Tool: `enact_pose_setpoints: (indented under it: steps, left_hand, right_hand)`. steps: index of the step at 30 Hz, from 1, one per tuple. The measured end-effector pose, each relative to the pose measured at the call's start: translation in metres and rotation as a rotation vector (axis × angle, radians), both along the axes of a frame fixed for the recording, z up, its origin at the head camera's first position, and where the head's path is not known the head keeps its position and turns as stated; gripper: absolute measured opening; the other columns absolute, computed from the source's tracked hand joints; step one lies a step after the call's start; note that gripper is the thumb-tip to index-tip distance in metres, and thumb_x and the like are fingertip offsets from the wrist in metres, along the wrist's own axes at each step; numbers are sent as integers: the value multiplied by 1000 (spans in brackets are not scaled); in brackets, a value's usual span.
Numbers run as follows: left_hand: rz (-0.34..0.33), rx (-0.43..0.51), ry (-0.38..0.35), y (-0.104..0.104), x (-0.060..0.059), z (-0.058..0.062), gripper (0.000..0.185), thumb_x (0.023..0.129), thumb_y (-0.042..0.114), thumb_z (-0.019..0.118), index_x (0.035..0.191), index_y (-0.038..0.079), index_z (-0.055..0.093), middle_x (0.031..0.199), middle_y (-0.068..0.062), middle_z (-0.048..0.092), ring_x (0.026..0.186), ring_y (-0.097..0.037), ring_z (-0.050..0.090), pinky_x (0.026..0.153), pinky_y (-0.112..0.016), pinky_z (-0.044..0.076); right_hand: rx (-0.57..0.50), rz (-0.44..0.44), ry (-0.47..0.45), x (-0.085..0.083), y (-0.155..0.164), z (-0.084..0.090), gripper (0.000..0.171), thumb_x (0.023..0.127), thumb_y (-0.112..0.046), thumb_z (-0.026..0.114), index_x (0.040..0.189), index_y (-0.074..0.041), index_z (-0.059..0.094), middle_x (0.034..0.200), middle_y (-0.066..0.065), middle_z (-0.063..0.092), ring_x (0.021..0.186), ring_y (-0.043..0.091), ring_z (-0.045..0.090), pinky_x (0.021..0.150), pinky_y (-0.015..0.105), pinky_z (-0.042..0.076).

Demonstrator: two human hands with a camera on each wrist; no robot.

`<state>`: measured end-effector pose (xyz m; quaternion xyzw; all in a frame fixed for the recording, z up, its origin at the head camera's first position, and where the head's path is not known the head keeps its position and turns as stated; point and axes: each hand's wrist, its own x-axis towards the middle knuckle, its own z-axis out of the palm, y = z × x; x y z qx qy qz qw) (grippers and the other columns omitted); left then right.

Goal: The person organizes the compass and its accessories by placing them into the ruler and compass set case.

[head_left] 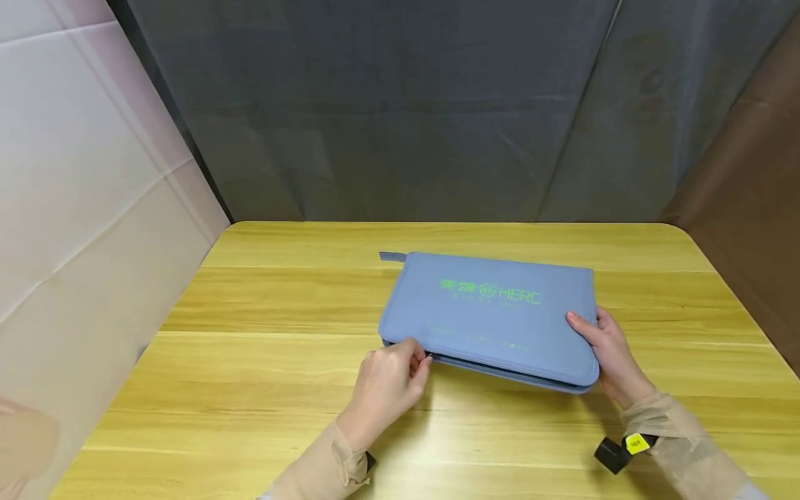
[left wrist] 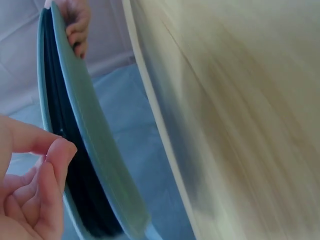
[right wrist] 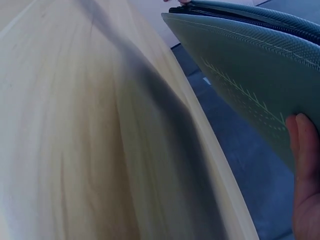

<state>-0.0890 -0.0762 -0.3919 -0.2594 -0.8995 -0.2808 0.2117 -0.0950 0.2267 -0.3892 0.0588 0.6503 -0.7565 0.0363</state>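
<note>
A blue zip case [head_left: 487, 312] with green lettering on its cover is held tilted a little above the table. Its front edge gapes slightly, showing a dark zip [left wrist: 67, 115] between the two covers. At that edge, toward the case's left end, my left hand [head_left: 389, 382] pinches the zipper pull, which the fingertips mostly hide. My right hand [head_left: 615, 357] grips the right end of the case, thumb on the cover and fingers underneath. In the right wrist view, the thumb [right wrist: 306, 150] lies near pale printing on the case. What the case holds is hidden.
A wood-grain table [head_left: 250, 389] lies beneath both hands. Behind it hangs a dark grey curtain [head_left: 387, 118], with a pale sheet [head_left: 94, 208] on the left and a brown one [head_left: 750, 187] on the right. A fabric tab [head_left: 392, 257] sticks out at the case's far left corner.
</note>
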Motion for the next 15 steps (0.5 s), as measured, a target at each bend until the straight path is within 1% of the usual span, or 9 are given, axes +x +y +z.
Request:
enact_pose_setpoints:
  steps: [4, 8, 12, 15]
  left_hand:
    - [29, -19, -15, -7, -3, -1, 16, 71, 3, 68, 64, 11, 57, 52, 7, 53, 41, 1, 39, 39, -9, 30]
    - [46, -23, -32, -15, -6, -3, 16, 70, 2, 68, 64, 10, 56, 52, 6, 51, 42, 1, 38, 39, -10, 29]
    - [86, -27, -18, -23, -11, -4, 16, 70, 1, 67, 63, 10, 55, 51, 6, 51, 43, 1, 38, 39, -12, 30]
    - [100, -22, -3, -28, -14, -3, 16, 69, 0, 66, 63, 10, 56, 52, 6, 52, 43, 1, 40, 40, -13, 31]
  right_hand:
    - [2, -6, 5, -1, 8, 2, 27, 95, -25, 47, 116, -18, 32, 92, -12, 58, 81, 1, 59, 68, 19, 49]
    - [6, -4, 2, -1, 15, 4, 25, 95, -23, 47, 115, -18, 33, 91, -12, 59, 80, 1, 59, 68, 19, 49]
    - [9, -6, 13, -1, 24, 5, 22, 95, -21, 46, 114, -19, 35, 91, -13, 59, 80, -1, 58, 68, 17, 48]
    - [5, 4, 30, 0, 29, 5, 20, 95, -19, 45, 113, -19, 36, 92, -13, 60, 81, -1, 58, 67, 17, 48]
